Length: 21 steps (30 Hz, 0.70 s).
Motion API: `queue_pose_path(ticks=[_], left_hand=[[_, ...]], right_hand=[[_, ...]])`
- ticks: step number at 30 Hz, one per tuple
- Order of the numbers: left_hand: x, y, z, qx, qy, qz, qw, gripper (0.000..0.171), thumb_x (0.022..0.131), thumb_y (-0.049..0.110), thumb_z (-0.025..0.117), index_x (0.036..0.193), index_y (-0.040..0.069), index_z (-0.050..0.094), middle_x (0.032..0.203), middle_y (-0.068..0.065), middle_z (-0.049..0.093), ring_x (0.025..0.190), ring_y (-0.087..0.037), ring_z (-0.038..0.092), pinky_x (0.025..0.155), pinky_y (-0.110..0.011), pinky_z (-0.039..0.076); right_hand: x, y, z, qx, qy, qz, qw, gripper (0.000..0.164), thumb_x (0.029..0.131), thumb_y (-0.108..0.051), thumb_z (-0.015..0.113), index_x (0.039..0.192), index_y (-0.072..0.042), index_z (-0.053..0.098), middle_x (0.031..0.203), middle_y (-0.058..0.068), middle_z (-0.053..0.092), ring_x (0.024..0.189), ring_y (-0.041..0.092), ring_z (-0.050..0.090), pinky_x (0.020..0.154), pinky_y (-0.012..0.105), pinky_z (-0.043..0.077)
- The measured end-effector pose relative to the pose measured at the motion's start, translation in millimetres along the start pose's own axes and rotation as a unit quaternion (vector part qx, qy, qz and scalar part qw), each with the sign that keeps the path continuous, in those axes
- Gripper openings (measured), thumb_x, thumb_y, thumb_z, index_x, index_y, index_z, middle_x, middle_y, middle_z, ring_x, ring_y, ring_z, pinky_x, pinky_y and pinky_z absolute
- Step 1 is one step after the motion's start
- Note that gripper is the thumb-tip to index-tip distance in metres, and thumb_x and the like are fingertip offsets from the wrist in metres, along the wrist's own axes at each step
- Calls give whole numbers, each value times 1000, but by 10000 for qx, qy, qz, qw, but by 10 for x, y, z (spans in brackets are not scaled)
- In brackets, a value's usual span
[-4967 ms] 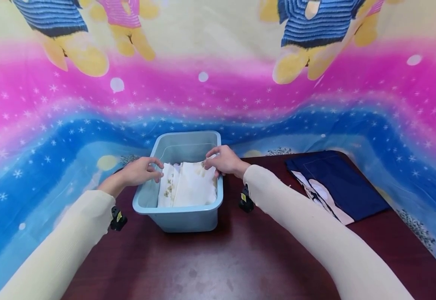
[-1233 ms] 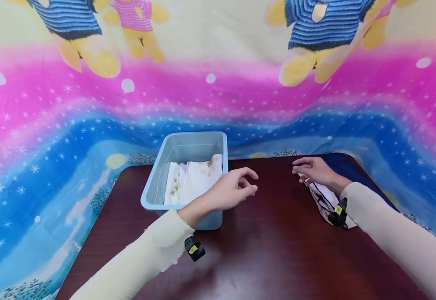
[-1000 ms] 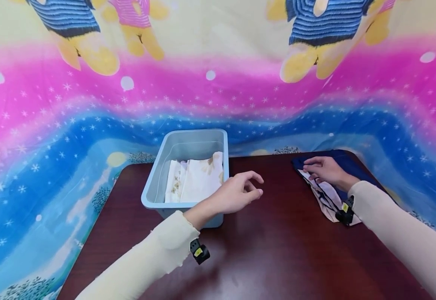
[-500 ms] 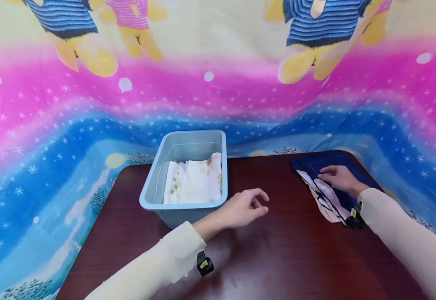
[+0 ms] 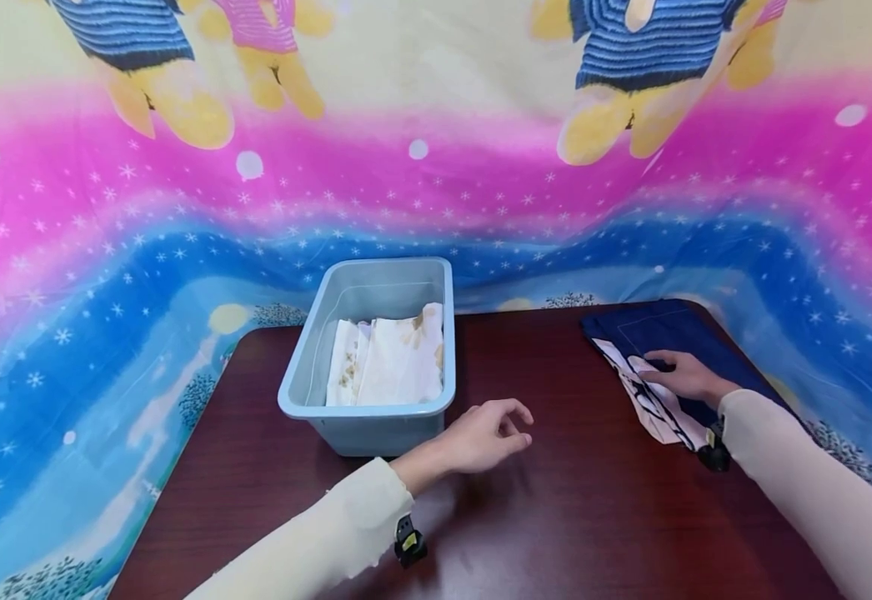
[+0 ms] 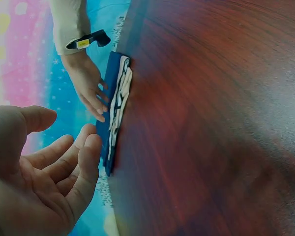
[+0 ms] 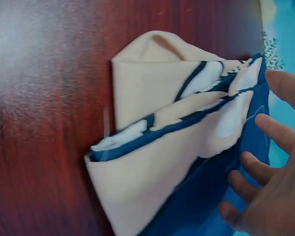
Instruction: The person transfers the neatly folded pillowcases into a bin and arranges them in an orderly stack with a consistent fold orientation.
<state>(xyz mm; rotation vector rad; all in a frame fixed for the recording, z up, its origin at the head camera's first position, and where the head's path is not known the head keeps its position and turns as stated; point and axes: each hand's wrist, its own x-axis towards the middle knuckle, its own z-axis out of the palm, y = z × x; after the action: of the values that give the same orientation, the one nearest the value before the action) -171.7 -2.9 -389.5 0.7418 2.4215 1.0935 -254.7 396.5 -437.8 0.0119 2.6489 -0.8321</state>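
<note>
A folded navy cloth [image 5: 706, 342] with a pink, white and black patterned part [image 5: 649, 400] lies at the table's right. My right hand [image 5: 687, 377] is over it, fingers spread; the right wrist view shows the fingertips [image 7: 248, 160] at the blue part, and whether they press it I cannot tell. My left hand [image 5: 484, 435] holds nothing, its fingers loosely bent above the table in front of the bin. Inside the light blue plastic bin [image 5: 376, 429] lie folded white cloths [image 5: 402, 362] with brownish and floral marks, side by side.
The dark red-brown wooden table [image 5: 556, 517] ends at a patterned cloth backdrop [image 5: 421, 192] behind and on both sides. The bin stands at the back, left of the middle. Bare wood separates it from the navy cloth.
Five seconds ago both hands were at the white cloths in the bin. Since then both have moved right; lately the left came nearer the front and the right slid down over the navy cloth.
</note>
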Motion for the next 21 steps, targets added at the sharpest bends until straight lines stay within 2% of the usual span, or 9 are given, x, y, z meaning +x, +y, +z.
queue_pose_path(ticks=[10, 21], left_hand=[[3, -82, 49, -265, -33, -54, 9996, 19, 96, 22, 68, 115, 17, 66, 89, 2, 72, 71, -4, 61, 66, -22, 48], [28, -132, 80, -479, -146, -107, 9987, 19, 97, 20, 67, 116, 16, 65, 95, -11, 75, 70, -6, 62, 62, -22, 47]], right_hand=[[25, 76, 132, -27, 7, 48, 10000, 74, 104, -48, 51, 153, 5, 35, 157, 42, 16, 141, 64, 16, 107, 72, 33], [9, 96, 189, -108, 52, 120, 9999, 76, 101, -48, 56, 153, 4, 35, 155, 45, 5, 139, 69, 2, 107, 79, 17]])
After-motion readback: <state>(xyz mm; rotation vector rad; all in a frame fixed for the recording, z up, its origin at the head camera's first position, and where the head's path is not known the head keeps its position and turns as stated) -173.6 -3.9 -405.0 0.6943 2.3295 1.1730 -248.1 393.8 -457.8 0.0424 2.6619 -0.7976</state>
